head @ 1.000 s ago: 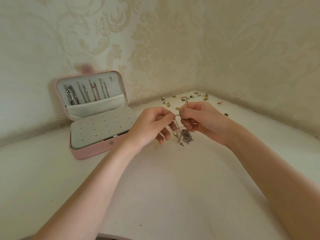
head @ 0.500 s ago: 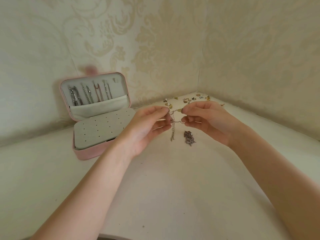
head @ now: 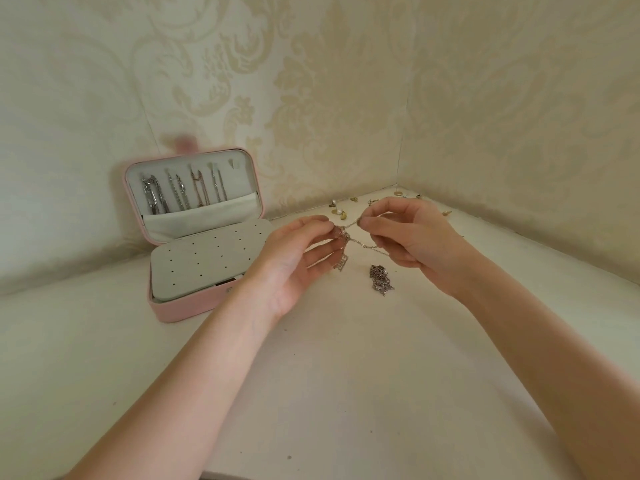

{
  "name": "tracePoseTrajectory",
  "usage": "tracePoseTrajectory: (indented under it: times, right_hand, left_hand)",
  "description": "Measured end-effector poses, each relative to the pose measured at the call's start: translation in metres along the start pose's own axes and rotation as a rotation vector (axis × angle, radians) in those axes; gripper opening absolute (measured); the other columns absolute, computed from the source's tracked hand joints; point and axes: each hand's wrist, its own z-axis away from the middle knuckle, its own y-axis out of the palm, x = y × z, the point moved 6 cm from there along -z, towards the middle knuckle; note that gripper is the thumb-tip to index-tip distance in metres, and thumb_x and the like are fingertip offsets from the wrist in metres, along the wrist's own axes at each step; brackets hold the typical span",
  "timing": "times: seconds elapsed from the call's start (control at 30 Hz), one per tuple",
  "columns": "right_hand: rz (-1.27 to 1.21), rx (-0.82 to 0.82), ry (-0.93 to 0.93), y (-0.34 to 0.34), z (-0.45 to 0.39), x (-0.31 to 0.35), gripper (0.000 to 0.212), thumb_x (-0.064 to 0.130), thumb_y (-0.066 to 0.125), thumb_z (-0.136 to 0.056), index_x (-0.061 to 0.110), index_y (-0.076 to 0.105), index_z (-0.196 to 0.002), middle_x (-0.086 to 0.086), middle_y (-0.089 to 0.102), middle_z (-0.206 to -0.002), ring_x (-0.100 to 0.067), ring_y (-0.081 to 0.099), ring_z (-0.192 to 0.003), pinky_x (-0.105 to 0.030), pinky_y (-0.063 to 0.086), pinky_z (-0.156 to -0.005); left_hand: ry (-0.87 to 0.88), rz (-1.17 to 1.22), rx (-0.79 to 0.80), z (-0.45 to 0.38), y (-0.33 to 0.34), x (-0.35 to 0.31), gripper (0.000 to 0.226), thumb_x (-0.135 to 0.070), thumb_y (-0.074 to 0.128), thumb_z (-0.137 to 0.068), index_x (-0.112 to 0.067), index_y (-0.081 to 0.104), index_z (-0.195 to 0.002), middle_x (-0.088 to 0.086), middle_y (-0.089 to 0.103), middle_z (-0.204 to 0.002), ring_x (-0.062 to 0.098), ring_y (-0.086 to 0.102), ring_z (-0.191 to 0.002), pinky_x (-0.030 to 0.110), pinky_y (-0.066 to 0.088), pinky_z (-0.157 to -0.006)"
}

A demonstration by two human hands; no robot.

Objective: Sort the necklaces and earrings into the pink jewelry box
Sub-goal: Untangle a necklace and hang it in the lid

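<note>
A white table (head: 346, 393) fills the lower part of the view, its far corner set against two walls papered in cream damask wallpaper (head: 311, 81).

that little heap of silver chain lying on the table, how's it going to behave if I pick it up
The heap of silver chain will probably hang limp and uncoil, like the necklace sagging between the left hand and right hand. Bunched as it is, it may tangle or snag.

soft even daylight | faint shadows | wide-angle edge bending | mild softness
</note>
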Motion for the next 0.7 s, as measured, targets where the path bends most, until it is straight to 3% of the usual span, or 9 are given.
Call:
tracePoseTrajectory:
  times: [0.2, 0.37, 0.5, 0.57, 0.7]
  right_hand:
    - [0.077, -0.075, -0.001, -0.003, -0.003, -0.004, 0.013, 0.01, 0.06, -0.087, 0.014, 0.059, -0.074, -0.002, 0.046, -0.066, -0.005, 0.026, -0.031, -0.015, 0.018, -0.035]
    - [0.441, -0.282, -0.154, -0.013, -0.004, 0.003, 0.01, 0.015, 0.061, -0.085, 0.016, 0.061, -0.075, -0.004, 0.054, -0.059, -0.005, 0.039, -0.042, -0.009, 0.03, -0.041]
    - [0.719, -0.435, -0.272, -0.013, 0.003, 0.011, 0.008, 0.018, 0.057, -0.084, 0.019, 0.058, -0.077, 0.005, 0.049, -0.053, -0.016, 0.049, -0.057, -0.026, 0.041, -0.058]
    - [0.785, -0.449, -0.299, -0.008, 0.006, 0.012, 0.006, 0.02, 0.055, -0.085, 0.02, 0.057, -0.079, 0.004, 0.049, -0.054, -0.021, 0.052, -0.064, -0.031, 0.043, -0.062]
    - [0.832, -0.457, -0.305, -0.003, 0.006, 0.013, 0.008, 0.023, 0.053, -0.086, 0.019, 0.058, -0.082, -0.002, 0.056, -0.061, -0.025, 0.053, -0.067, -0.032, 0.043, -0.062]
  left_hand:
    - [-0.029, 0.007, -0.011, 0.0, 0.001, 0.001, 0.01, -0.007, 0.059, -0.085, -0.013, 0.059, -0.077, 0.0, 0.061, -0.061, 0.012, 0.061, -0.055, 0.02, 0.052, -0.054]
    - [0.004, -0.164, 0.052, 0.003, 0.006, 0.0, 0.016, 0.0, 0.06, -0.082, -0.014, 0.058, -0.074, -0.002, 0.057, -0.061, 0.01, 0.055, -0.057, 0.019, 0.052, -0.063]
    - [0.178, -0.435, -0.154, 0.002, -0.002, -0.006, 0.017, 0.004, 0.054, -0.081, -0.012, 0.055, -0.075, 0.0, 0.053, -0.061, 0.013, 0.05, -0.058, 0.027, 0.05, -0.073]
    - [0.242, -0.36, -0.244, 0.002, -0.005, -0.011, 0.016, 0.004, 0.052, -0.083, -0.011, 0.053, -0.077, 0.001, 0.052, -0.064, 0.012, 0.052, -0.06, 0.028, 0.052, -0.077]
    - [0.224, 0.067, -0.229, 0.002, -0.007, -0.015, 0.017, 0.007, 0.048, -0.086, -0.009, 0.049, -0.08, 0.001, 0.046, -0.058, 0.011, 0.046, -0.053, 0.024, 0.057, -0.064]
